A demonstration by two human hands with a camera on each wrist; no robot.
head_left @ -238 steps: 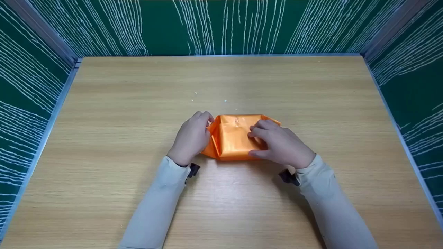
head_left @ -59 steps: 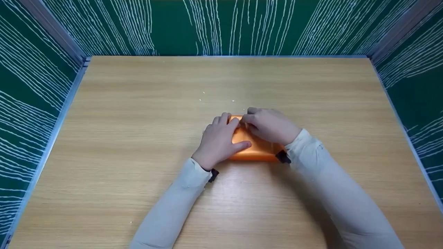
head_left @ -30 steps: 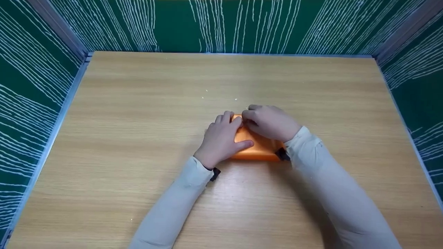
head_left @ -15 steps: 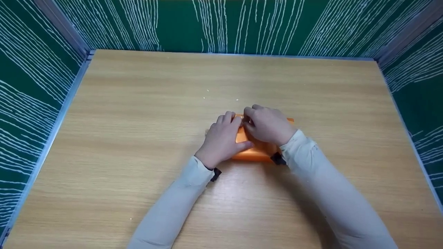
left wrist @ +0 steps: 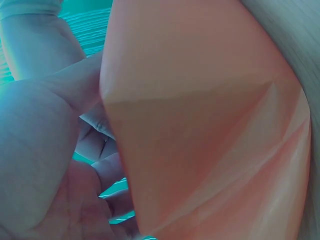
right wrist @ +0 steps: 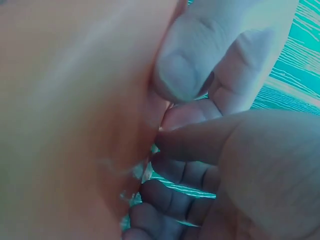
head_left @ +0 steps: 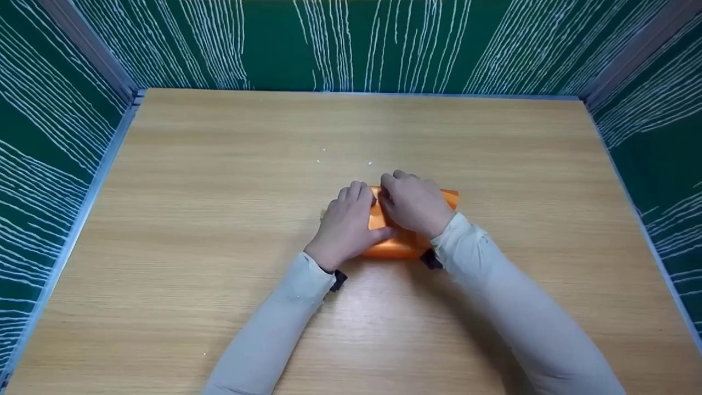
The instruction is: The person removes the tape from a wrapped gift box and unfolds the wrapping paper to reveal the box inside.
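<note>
A package in shiny orange wrapping (head_left: 379,219) lies on the table, mostly covered by both hands. The left hand (head_left: 344,225) rests over its left part, thumb spread toward the near edge and fingers reaching to the far side. Folded creases of the wrapping (left wrist: 200,130) fill the left wrist view. Beside the left index finger, the right hand (head_left: 415,204) has its fingers curled and thumb bent in at the package's top. In the right wrist view, a crinkled, glossy clear strip like tape (right wrist: 137,172) sits at the right fingertips; its grip is partly hidden.
The wood-grain table (head_left: 247,164) surrounds the package, with tiny white specks (head_left: 370,163) beyond the hands. Green walls with white streaks (head_left: 274,49) border its back and sides. Small black devices (head_left: 338,281) sit at both wrists.
Earlier the left hand was at the package's left end; it then moved onto its top. The right hand shifted to the top seam and, lately, slightly left, uncovering an orange flap at right.
</note>
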